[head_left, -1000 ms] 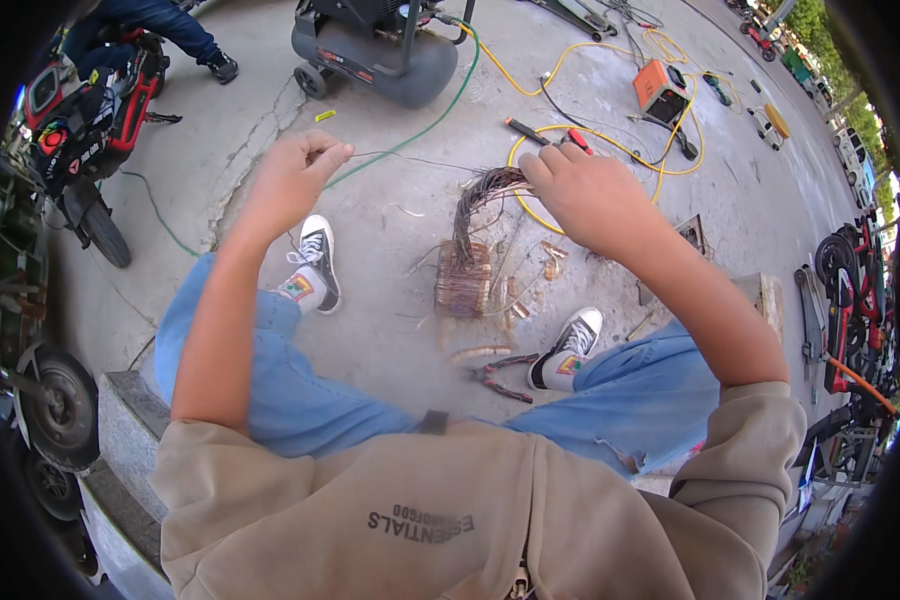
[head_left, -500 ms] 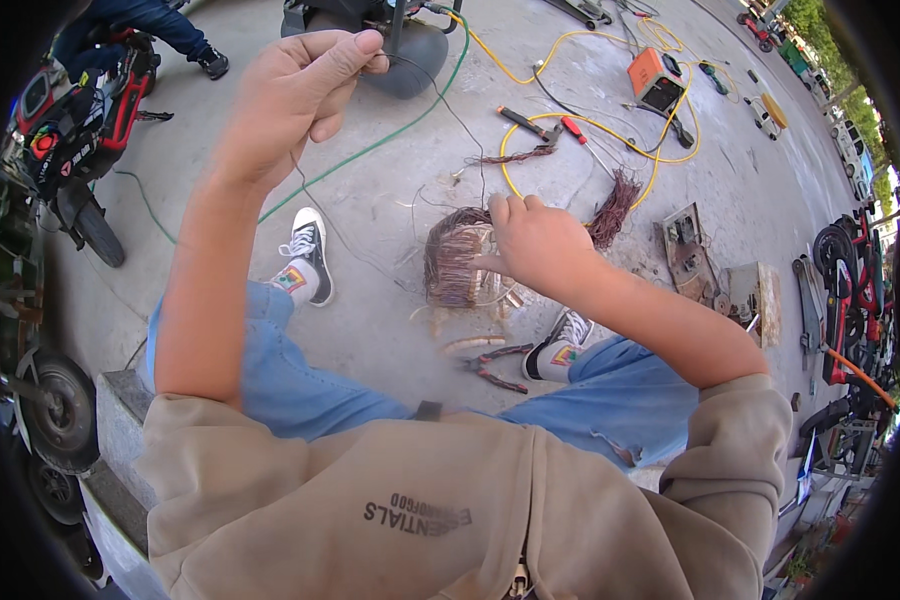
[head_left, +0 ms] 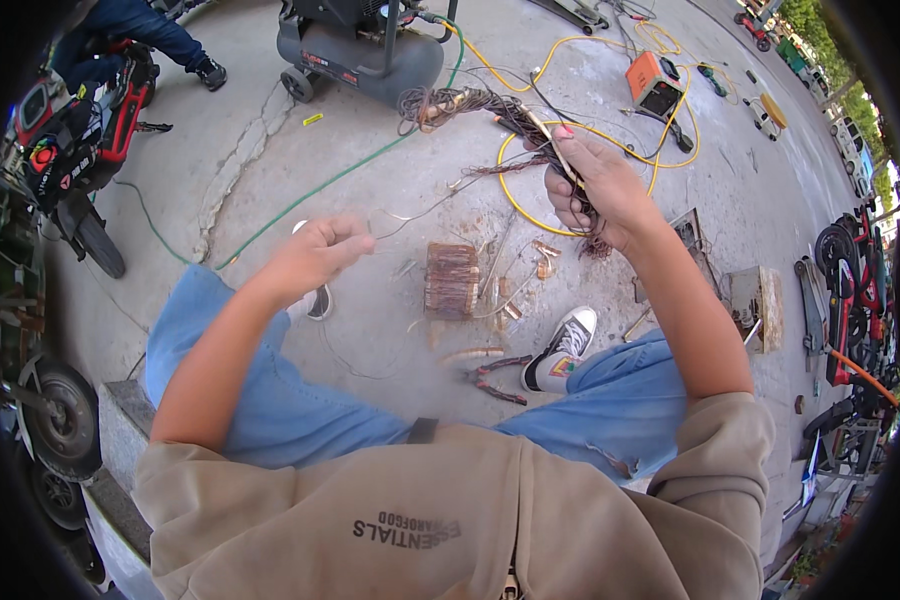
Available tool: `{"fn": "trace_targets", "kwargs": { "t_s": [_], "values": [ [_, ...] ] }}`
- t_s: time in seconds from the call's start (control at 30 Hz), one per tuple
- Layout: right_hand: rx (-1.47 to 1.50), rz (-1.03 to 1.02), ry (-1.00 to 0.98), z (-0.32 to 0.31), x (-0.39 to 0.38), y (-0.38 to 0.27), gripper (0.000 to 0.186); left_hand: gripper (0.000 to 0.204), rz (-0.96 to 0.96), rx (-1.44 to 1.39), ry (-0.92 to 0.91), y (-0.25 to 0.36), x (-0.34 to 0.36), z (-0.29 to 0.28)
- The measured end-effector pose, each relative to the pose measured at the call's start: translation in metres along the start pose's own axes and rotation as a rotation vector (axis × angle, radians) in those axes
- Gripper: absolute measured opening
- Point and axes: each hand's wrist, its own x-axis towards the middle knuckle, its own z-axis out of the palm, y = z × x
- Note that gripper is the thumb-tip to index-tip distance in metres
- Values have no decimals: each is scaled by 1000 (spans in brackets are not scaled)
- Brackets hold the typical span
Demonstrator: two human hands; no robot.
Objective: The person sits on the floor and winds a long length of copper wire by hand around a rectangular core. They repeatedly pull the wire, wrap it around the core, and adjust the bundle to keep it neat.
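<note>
My right hand [head_left: 590, 185] is closed around a tangled bundle of dark winding wire [head_left: 460, 105], raised above the floor at right of centre. My left hand [head_left: 332, 247], slightly blurred, pinches a thin wire [head_left: 420, 215] that leads up toward the bundle. Below and between them lies a block of copper-coloured windings [head_left: 452, 280], with loose wires and metal scraps [head_left: 542, 262] beside it. A pair of red-and-black pliers [head_left: 498, 390] rests on the concrete near my right shoe.
An air compressor [head_left: 360, 62], orange machine [head_left: 655, 85], green hose and yellow cables stand or lie ahead. At left are scooters [head_left: 80, 140] and another person's leg [head_left: 170, 35]. A rusty metal box [head_left: 755, 310] and more scooters are at right.
Since half a second ago, my left hand has dropped down and toward me from high up. My right hand has risen, lifting the wire bundle away from the winding block.
</note>
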Motion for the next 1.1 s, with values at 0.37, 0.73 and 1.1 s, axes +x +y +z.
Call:
{"fn": "trace_targets", "kwargs": {
  "t_s": [0.37,0.73,1.1],
  "values": [
    [-946,-391,-237,-9,-35,4,26,44,529,522,268,38,67,2],
    [-1180,-590,-262,-38,-20,5,32,32,15,-116,-514,85,79,110],
    [-1406,-596,132,-38,7,30,48,17,617,517,212,79,120,127]
  ]
}}
